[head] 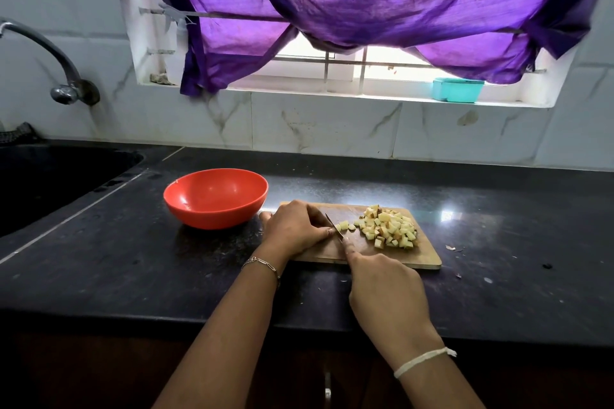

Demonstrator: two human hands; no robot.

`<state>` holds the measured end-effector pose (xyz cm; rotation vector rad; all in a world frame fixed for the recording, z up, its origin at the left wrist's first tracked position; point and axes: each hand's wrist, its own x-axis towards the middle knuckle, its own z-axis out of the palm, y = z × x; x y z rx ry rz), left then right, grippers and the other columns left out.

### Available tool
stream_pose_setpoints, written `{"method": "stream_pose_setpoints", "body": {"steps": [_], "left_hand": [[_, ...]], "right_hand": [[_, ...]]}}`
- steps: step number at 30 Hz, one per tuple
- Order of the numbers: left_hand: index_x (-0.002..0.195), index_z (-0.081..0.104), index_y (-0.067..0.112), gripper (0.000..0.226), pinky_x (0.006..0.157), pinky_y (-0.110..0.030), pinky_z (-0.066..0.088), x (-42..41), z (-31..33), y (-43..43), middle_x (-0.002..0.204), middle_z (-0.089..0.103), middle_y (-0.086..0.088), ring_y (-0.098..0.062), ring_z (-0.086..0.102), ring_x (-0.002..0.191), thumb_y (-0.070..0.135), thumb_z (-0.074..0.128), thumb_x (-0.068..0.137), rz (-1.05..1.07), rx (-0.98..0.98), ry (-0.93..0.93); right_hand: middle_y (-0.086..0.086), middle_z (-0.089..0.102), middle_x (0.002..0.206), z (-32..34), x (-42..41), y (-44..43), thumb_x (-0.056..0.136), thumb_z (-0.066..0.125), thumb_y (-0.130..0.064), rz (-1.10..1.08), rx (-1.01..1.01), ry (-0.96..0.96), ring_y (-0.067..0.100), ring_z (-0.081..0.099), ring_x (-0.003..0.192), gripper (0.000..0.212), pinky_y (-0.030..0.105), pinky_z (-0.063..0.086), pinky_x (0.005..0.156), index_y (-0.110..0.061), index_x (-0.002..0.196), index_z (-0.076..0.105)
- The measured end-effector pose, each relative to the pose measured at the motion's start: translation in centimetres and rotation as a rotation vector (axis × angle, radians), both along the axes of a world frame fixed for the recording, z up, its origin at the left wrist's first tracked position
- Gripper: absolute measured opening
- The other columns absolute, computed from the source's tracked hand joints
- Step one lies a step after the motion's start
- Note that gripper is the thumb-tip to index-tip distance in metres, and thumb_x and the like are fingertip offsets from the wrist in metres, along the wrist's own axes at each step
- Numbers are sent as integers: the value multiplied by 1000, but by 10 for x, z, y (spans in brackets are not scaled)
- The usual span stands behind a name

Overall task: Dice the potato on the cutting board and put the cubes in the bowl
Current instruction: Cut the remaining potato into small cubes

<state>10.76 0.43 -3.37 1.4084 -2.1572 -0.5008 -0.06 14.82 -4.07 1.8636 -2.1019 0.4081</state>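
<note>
A wooden cutting board [428, 259] lies on the black counter. On its right half sits a pile of pale potato cubes [388, 226] with bits of skin. My left hand [295, 226] curls over the board's left part, its fingertips holding a small potato piece [343, 226]. My right hand [385, 285] grips a knife [334, 225], index finger along its spine, the blade down on that piece. The knife's handle is hidden in my palm. The red bowl [216, 197] stands to the left of the board, with nothing visible inside.
A dark sink [50, 176] with a curved tap [63, 76] is at the far left. Small peel scraps [453, 248] lie on the counter right of the board. A teal box [458, 90] sits on the window sill under a purple curtain.
</note>
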Motion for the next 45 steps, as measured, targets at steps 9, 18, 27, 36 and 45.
{"method": "stream_pose_setpoints", "body": {"steps": [9,18,27,36,45], "left_hand": [[61,69,41,29,99,-42,43,7,7,8,85,71,19,-6,63,95,65,68,45,7,108,108],[54,68,41,18,97,-43,44,8,7,6,75,71,17,-7,64,90,56,64,46,43,144,112],[61,68,38,14,98,-42,41,6,5,6,82,71,18,-7,61,96,45,77,70,73,76,54],[93,75,34,9,81,-25,32,5,7,7,103,71,18,-2,59,105,32,67,89,82,52,70],[94,70,27,17,75,-20,42,7,4,4,86,69,9,-6,58,78,13,68,86,180,-39,192]], "right_hand": [[-1,65,105,-3,1,-4,95,38,-10,-55,-45,-106,19,62,95,66,29,45,70,-33,153,16],[-4,64,107,-5,2,11,100,37,-20,-3,-25,-66,18,61,98,60,31,46,73,-40,151,13],[1,64,112,3,11,-9,98,32,-8,3,0,6,21,62,101,58,32,46,74,-29,152,23],[-1,66,100,3,6,10,96,40,-16,-73,-63,-167,17,63,94,62,30,48,70,-36,151,19],[-2,64,108,6,16,6,99,37,-18,-18,-45,-98,18,62,97,54,30,47,73,-36,149,28]]}}
